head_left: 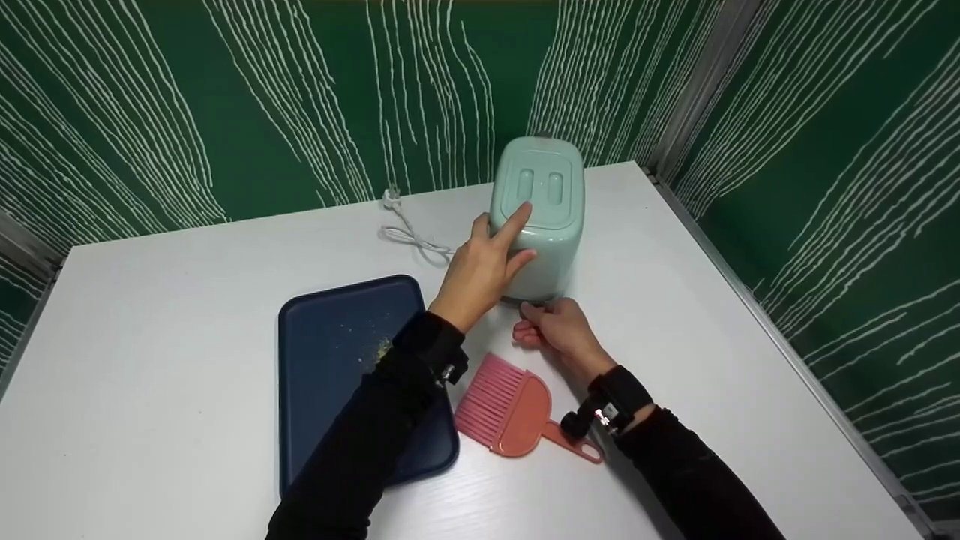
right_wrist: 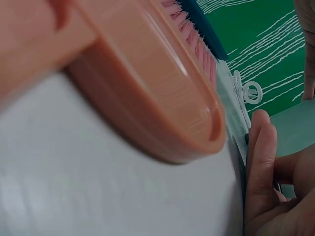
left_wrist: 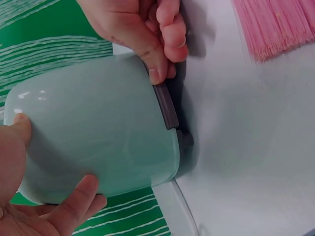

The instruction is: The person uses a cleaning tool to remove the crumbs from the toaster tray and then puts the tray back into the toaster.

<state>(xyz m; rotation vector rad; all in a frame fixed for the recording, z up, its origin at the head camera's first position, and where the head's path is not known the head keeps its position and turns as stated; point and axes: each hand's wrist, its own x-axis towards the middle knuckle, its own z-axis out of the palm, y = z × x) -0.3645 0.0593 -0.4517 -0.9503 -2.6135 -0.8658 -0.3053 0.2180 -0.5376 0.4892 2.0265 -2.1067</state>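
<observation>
A mint-green toaster (head_left: 551, 259) stands upright toward the back of the table, its lid marked by two oblong recesses. My left hand (head_left: 476, 274) rests against it with fingers spread, the index finger on the lid and the thumb at the near end. Low at that end, my right hand (head_left: 559, 330) pinches the dark edge of the crumb tray (left_wrist: 166, 105) between thumb and curled fingers. In the left wrist view this dark strip lies along the toaster's bottom edge. The rest of the crumb tray is hidden.
A dark blue tray (head_left: 319, 405) with crumbs (head_left: 383, 349) lies under the left forearm. Beside it is an orange brush (head_left: 527, 416) with pink bristles, close to the right wrist. A white cord with a plug (head_left: 391, 199) lies behind. Green walls border the white table (head_left: 180, 337).
</observation>
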